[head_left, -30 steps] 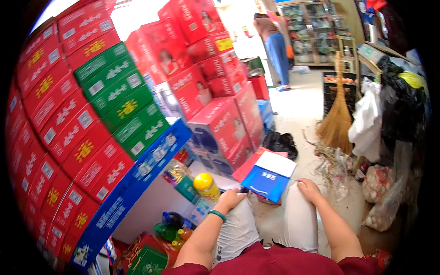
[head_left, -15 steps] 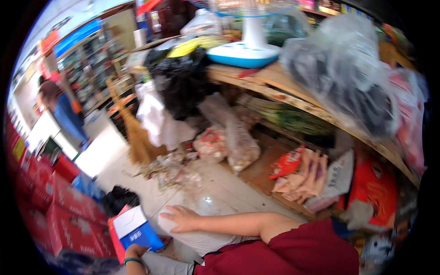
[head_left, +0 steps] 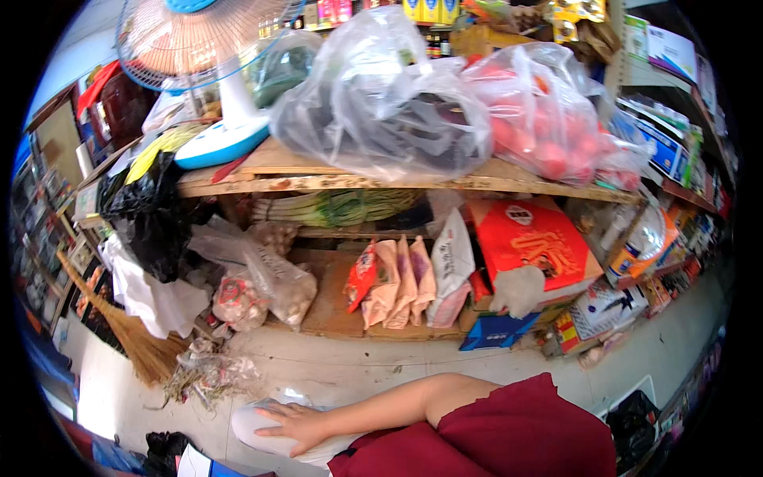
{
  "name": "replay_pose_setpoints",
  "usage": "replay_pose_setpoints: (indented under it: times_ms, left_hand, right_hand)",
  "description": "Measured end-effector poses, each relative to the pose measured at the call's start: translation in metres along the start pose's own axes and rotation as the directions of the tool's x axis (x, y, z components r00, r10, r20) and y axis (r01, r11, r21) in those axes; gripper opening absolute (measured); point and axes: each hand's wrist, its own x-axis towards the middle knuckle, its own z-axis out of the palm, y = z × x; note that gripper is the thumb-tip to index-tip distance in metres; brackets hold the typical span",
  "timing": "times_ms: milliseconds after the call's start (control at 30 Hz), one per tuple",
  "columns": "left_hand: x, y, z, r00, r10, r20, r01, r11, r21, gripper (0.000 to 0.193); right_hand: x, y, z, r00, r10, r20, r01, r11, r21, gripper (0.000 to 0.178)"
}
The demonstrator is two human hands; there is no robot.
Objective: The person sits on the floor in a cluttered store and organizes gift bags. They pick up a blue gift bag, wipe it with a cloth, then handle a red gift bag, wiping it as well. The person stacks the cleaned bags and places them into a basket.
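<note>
My right hand (head_left: 290,427) rests palm down on my knee, its fingers spread on the light-coloured trousers (head_left: 248,429) and holding nothing. The bare forearm comes out of a maroon sleeve (head_left: 509,425) at the lower right. Of the blue-and-white box (head_left: 193,463), only the upper part shows at the bottom edge, left of the knee. My left hand is out of the picture, so its hold on the box cannot be seen. A crumpled black plastic bag (head_left: 168,453) lies beside the box.
Ahead stands a wooden shelf (head_left: 334,176) bearing a fan (head_left: 234,111), a big clear bag (head_left: 381,119) and a bag of red produce (head_left: 548,143). Below are green onions (head_left: 342,208), upright packets (head_left: 405,282) and a red carton (head_left: 536,242). A straw broom (head_left: 147,354) leans left, near floor litter (head_left: 211,374).
The view has swung right, bringing more shelf and cartons into sight. My left hand, which held the blue-and-white box, has left the picture. My right hand stays on the knee.
</note>
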Motion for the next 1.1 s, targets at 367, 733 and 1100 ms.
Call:
replay_pose_setpoints:
  times_ms: [367,733,1100]
  left_hand:
    - [0.002,0.023,0.002,0.995,0.099,-0.005,-0.098,0.994,0.048,0.047]
    - [0.015,-0.042,0.016,0.999,-0.026,0.027,0.029,0.995,-0.099,0.047]
    - [0.01,-0.116,0.026,0.982,-0.179,0.06,0.188,0.958,-0.218,0.041]
  right_hand:
    - [-0.031,0.004,-0.002,0.988,0.143,-0.05,-0.146,0.988,-0.046,0.088]
    - [-0.08,0.003,-0.006,0.976,0.167,-0.139,-0.177,0.982,-0.064,0.078]
    - [-0.371,0.089,-0.174,-0.056,0.03,-0.998,-0.971,0.23,0.061,0.04]
